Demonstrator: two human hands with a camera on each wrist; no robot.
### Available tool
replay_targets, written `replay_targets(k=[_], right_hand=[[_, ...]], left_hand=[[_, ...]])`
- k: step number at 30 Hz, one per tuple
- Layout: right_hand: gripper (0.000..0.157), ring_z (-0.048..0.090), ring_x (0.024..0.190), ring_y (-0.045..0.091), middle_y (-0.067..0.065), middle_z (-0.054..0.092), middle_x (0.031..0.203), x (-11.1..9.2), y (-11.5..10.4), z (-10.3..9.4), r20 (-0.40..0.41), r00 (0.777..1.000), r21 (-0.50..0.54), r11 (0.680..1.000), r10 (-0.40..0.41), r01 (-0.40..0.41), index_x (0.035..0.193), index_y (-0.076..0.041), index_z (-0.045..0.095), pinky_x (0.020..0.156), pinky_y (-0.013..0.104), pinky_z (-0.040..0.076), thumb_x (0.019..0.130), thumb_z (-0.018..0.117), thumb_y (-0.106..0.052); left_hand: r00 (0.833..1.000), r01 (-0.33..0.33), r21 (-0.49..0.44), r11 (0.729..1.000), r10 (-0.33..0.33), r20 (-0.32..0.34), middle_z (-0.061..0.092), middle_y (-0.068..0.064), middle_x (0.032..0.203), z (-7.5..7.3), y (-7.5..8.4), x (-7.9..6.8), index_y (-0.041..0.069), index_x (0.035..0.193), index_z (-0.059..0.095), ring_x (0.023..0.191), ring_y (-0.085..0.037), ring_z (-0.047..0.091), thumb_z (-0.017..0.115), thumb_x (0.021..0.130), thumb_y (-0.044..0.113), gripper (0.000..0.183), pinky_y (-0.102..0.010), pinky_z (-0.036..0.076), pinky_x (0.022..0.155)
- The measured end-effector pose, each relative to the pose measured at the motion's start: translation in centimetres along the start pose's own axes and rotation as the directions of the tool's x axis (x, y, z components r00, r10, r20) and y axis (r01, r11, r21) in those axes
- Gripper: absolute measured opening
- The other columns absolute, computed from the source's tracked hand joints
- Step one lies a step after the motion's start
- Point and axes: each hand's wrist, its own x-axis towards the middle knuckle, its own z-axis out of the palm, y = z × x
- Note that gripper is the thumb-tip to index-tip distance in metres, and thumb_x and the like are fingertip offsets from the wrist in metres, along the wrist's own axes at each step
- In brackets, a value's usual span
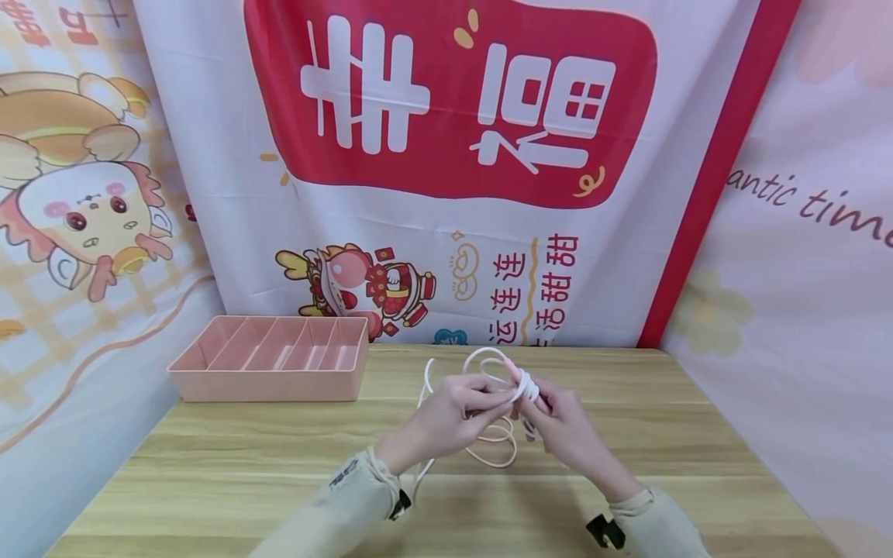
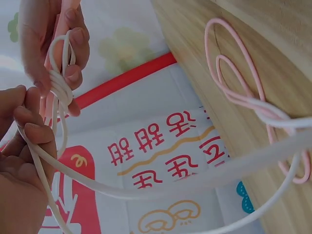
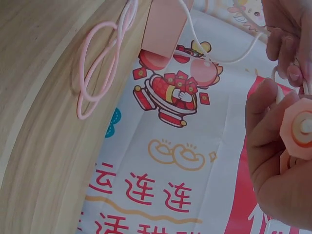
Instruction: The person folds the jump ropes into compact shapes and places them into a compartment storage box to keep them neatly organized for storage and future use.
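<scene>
Right of pink five-slot plastic box (image 1: 268, 386), left hand (image 1: 449, 415) fingertips pinch smooth white cord (image 1: 528, 387), right hand (image 1: 563, 425) fingers clamped on cord-wrapped, faceted pink handles (image 3: 295, 134).

Pale cream sleeves are worn on both arms; the left sleeve (image 1: 331, 515) and right sleeve (image 1: 659, 527) are gathered softly at the wrists. A dark marking (image 1: 344, 472) is printed near the left cuff (image 1: 380, 470). Small black fittings (image 1: 605, 532) are carried beside both cuffs. The left hand (image 1: 456, 415) and right hand (image 1: 567, 428) are left bare.
</scene>
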Motion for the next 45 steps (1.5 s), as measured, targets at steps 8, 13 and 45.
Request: replay_targets(k=[8, 13, 45], right_hand=[[0.013, 0.054, 0.053, 0.015, 0.007, 0.063, 0.077, -0.1, -0.2, -0.2, 0.042, 0.999, 0.023, 1.000, 0.012, -0.013, 0.110, -0.007, 0.063, 0.032, 0.028, 0.039, 0.103, 0.053, -0.012], [0.021, 0.055, 0.053, 0.018, 0.010, 0.066, 0.083, -0.2, -0.4, -0.5, 0.077, 0.997, 0.064, 0.998, 0.004, -0.009, 0.119, -0.006, 0.063, 0.033, 0.031, 0.041, 0.102, 0.057, -0.016], [0.030, 0.057, 0.069, 0.022, 0.024, 0.060, 0.089, -0.5, -0.9, -1.0, 0.309, 0.951, 0.293, 0.948, 0.025, -0.120, 0.124, -0.006, 0.060, 0.050, 0.028, 0.048, 0.104, 0.051, -0.027]], left_hand=[[0.998, 0.015, -0.061, 0.998, -0.019, -0.067, 0.068, -0.001, 0.091, 0.6, -0.1, -0.8, 0.001, 0.113, 0.073, 0.073, -0.002, 0.055, 0.072, 0.087, -0.002, 0.026, -0.013, 0.046, 0.058], [0.995, 0.001, -0.052, 0.999, -0.006, -0.100, 0.069, 0.000, 0.090, 0.8, -0.2, -1.1, 0.001, 0.110, 0.074, 0.076, -0.003, 0.056, 0.073, 0.086, -0.002, 0.024, -0.013, 0.047, 0.062], [0.977, -0.125, 0.026, 0.992, 0.127, -0.168, 0.071, -0.001, 0.096, 0.6, -0.3, -1.9, 0.002, 0.106, 0.076, 0.087, -0.008, 0.066, 0.077, 0.081, -0.003, 0.026, -0.017, 0.051, 0.075]])
